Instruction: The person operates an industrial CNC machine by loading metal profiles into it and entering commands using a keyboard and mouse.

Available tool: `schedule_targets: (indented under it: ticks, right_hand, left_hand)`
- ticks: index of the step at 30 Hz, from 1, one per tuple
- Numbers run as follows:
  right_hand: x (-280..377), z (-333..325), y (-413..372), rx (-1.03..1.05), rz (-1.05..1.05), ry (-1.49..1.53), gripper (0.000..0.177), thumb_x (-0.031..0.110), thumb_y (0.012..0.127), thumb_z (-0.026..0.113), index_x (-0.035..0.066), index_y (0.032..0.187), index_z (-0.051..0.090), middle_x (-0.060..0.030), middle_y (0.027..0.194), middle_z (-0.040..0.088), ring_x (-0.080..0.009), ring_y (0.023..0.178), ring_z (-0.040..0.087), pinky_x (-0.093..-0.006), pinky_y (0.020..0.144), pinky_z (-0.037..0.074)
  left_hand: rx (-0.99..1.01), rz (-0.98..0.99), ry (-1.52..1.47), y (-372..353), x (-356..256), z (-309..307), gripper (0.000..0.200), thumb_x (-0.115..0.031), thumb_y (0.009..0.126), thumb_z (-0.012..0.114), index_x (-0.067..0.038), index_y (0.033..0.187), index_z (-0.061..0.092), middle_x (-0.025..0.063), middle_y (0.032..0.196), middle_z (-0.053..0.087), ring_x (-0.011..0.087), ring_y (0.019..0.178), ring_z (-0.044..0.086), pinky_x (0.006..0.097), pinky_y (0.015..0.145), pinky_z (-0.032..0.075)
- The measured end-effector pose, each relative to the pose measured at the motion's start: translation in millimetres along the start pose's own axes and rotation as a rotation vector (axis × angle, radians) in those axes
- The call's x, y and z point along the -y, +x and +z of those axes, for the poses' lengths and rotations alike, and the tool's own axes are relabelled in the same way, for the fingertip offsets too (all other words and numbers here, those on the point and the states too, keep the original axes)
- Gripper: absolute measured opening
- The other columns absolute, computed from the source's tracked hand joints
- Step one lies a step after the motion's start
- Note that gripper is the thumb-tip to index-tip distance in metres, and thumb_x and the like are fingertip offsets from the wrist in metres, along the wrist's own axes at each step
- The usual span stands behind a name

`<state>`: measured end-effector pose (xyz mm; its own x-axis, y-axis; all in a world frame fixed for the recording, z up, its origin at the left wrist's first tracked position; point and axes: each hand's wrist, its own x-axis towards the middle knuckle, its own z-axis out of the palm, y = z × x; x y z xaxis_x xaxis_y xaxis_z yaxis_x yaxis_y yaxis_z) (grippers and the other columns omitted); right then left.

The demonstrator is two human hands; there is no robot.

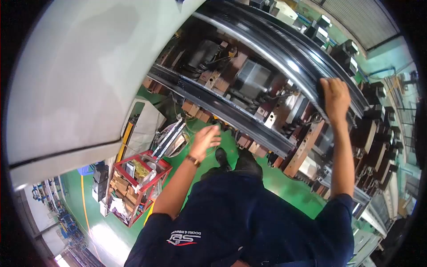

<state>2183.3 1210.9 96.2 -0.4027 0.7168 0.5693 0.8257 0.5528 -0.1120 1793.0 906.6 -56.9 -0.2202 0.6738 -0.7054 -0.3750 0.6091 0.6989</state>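
Dark glossy profile: a long, ridged length [296, 46] lying across the far side of the machine bed, ahead of the person; it bows in this view, its long axis going from upper left down to the right.
Right hand: raised at the profile's right-hand stretch [336, 95], arm reaching well forward, fingers bent over and seemingly touching the dark edge; how firmly they close on it cannot be told.
Left hand: in the air above the floor [206, 138], fingers parted and loosely curled, with nothing in its grasp; a dark band [194, 161] circles the wrist.
Nearer of the hands: the right, which is at the profile; the left is well apart from it, with the near rail in between.
Lie from the left hand: the profile is forward and to the right, beyond the near rail.
Near rail: a straight dark bar [222, 106] on the person's side of the bed, slanting the same general way as the profile; the left hand is just short of it.
Between rail and profile: a grey box-shaped housing [252, 79] among brown brackets and cables.
Left side: a large white panel [80, 75] fills the upper corner; below it, a red cart [126, 175] carries wood pieces.
Underfoot: green floor [284, 182].
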Motion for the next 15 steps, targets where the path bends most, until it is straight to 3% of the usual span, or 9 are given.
schedule_targets:
  ticks: [1, 3, 6, 10, 15]
  right_hand:
    - [17.3, 8.4, -11.9, -0.006, -0.008, 0.036, 0.028, 0.03, 0.101, 0.079, 0.005, 0.093, 0.072, -0.0128, 0.09, 0.069, -0.0346, 0.087, 0.067, -0.0456, 0.078, 0.054]
    - [60.1, 18.0, -26.6, 0.044, 0.044, 0.13, 0.029, 0.032, 0.1, 0.08, 0.005, 0.091, 0.072, -0.0125, 0.087, 0.068, -0.0351, 0.084, 0.067, -0.0458, 0.076, 0.054]
    - [104.8, 48.6, -42.9, 0.051, 0.063, 0.212, 0.03, 0.033, 0.1, 0.08, 0.005, 0.09, 0.073, -0.0129, 0.087, 0.069, -0.0353, 0.084, 0.067, -0.0466, 0.076, 0.054]
    - [141.9, 84.0, -54.3, 0.115, 0.084, 0.281, 0.033, 0.034, 0.101, 0.079, 0.004, 0.088, 0.074, -0.0131, 0.087, 0.07, -0.0362, 0.084, 0.066, -0.0481, 0.076, 0.054]
    - [152.8, 120.0, -70.6, 0.112, 0.06, 0.264, 0.033, 0.035, 0.101, 0.078, 0.005, 0.087, 0.076, -0.0122, 0.086, 0.069, -0.0341, 0.083, 0.064, -0.0457, 0.079, 0.054]
  left_hand:
    - [0.06, -0.007, -0.008, 2.8, -2.0, 14.6, 0.067, -0.047, 0.106, 0.076, -0.001, 0.152, 0.06, 0.0138, 0.13, 0.071, 0.0254, 0.106, 0.075, 0.0387, 0.091, 0.064]
    - [0.142, -0.007, -0.011, 6.6, -16.7, 41.5, 0.076, -0.045, 0.108, 0.073, 0.008, 0.156, 0.047, 0.0245, 0.14, 0.067, 0.0328, 0.117, 0.075, 0.0429, 0.098, 0.066]
    - [0.062, -0.076, -0.155, 31.7, -20.3, 63.3, 0.069, -0.038, 0.107, 0.076, 0.008, 0.149, 0.047, 0.0257, 0.135, 0.066, 0.0377, 0.115, 0.077, 0.0458, 0.095, 0.068]
    - [0.158, -0.023, -0.283, 59.8, -4.1, 42.3, 0.045, -0.025, 0.107, 0.078, 0.004, 0.127, 0.051, 0.0241, 0.129, 0.065, 0.0425, 0.107, 0.079, 0.0474, 0.09, 0.071]
    - [0.027, 0.006, -0.223, 60.8, -2.2, 34.9, 0.039, -0.025, 0.109, 0.075, 0.003, 0.125, 0.053, 0.0254, 0.126, 0.067, 0.044, 0.107, 0.078, 0.0493, 0.09, 0.071]
